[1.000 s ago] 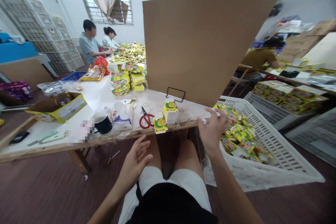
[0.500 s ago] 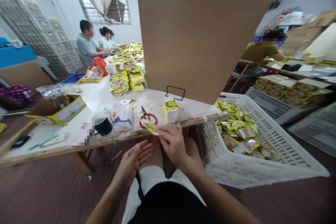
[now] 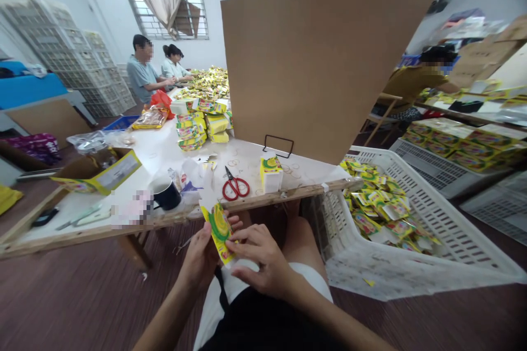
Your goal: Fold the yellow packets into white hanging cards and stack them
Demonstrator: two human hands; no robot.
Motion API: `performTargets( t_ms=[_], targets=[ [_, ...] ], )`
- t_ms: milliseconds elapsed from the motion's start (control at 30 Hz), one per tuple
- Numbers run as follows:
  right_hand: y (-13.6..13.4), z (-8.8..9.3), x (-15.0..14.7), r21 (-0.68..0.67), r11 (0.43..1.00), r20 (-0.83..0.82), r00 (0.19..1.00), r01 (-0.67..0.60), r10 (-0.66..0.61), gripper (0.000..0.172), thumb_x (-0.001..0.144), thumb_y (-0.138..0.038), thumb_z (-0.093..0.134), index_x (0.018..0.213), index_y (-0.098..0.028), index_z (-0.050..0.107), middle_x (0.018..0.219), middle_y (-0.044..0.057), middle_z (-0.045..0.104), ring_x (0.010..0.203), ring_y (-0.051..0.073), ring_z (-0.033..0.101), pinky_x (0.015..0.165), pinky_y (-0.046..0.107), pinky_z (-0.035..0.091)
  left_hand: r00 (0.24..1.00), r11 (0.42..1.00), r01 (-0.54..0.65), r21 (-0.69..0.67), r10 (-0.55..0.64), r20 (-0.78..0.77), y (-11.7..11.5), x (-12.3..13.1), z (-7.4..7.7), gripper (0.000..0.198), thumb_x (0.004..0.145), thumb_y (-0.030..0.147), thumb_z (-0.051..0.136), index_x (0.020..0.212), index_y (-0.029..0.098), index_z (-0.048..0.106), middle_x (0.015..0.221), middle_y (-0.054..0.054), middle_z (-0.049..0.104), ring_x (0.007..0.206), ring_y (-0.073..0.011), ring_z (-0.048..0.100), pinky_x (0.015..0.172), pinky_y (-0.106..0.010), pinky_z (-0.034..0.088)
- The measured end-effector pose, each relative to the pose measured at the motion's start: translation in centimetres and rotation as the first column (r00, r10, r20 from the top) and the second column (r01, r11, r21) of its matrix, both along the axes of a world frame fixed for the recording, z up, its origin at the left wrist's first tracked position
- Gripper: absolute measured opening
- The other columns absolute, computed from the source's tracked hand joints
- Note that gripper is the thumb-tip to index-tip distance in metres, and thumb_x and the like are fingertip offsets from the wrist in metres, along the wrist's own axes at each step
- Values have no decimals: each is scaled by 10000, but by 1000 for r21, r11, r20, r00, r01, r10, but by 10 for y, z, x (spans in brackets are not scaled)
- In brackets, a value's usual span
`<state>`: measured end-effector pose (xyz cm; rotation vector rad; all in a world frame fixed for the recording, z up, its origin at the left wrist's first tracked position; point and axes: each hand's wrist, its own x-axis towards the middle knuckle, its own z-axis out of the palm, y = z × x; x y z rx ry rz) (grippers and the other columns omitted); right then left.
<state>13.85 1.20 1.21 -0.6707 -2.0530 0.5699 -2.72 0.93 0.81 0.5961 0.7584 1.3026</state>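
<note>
Both grips are closed on one yellow packet (image 3: 220, 230). My left hand (image 3: 201, 256) pinches its left edge and my right hand (image 3: 260, 263) its lower corner, probably with the thumbs. I hold it over my lap, just below the surface (image 3: 156, 148). Half a second ago only the right hand held it at the surface's edge, and the left was open.

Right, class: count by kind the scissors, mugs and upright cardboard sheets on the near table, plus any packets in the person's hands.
scissors: 1
mug: 1
cardboard sheet: 1
packet, held by left hand and right hand: 1
Total: 4
</note>
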Motion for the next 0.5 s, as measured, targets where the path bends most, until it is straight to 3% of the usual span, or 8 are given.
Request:
performTargets(
  t_ms=[100, 200, 367, 500],
  targets=[
    [3, 1, 3, -145, 984, -142, 982, 103, -123, 337, 840, -397, 571, 1123, -232, 647, 1107, 87, 619, 1032, 234, 538, 891, 402, 403, 998, 998, 48, -33, -49, -40, -2, 5, -1, 484, 746, 459, 660, 1102, 132, 641, 1021, -126, 715, 1041, -303, 626, 893, -408, 503],
    [11, -4, 1, -385, 906, -220, 935, 179, -278, 323, 875, -363, 527, 1120, -186, 641, 1094, 106, 618, 1030, 221, 550, 909, 382, 427, 995, 995, 50, -89, -58, -84, -5, 11, -2, 440, 684, 427, 724, 1002, 128, 680, 937, -103, 737, 961, -299, 660, 830, -381, 532],
    [18, -10, -6, -651, 758, -273, 942, -34, -193, 351, 833, -414, 579, 1038, -141, 659, 898, 85, 678, 850, 209, 626, 772, 329, 505, 994, 974, -21, -227, -5, -113, -9, 14, -6, 442, 571, 405, 812, 892, 130, 683, 838, -66, 747, 896, -272, 680, 796, -357, 544],
    [17, -6, -6, -687, 724, -310, 928, -69, -206, 322, 806, -407, 609, 986, -148, 672, 882, 71, 688, 796, 195, 634, 706, 296, 514, 987, 985, 31, -170, -57, -149, -10, 12, -8, 401, 631, 401, 780, 904, 125, 681, 814, -67, 742, 862, -260, 686, 780, -349, 543]
  ],
)
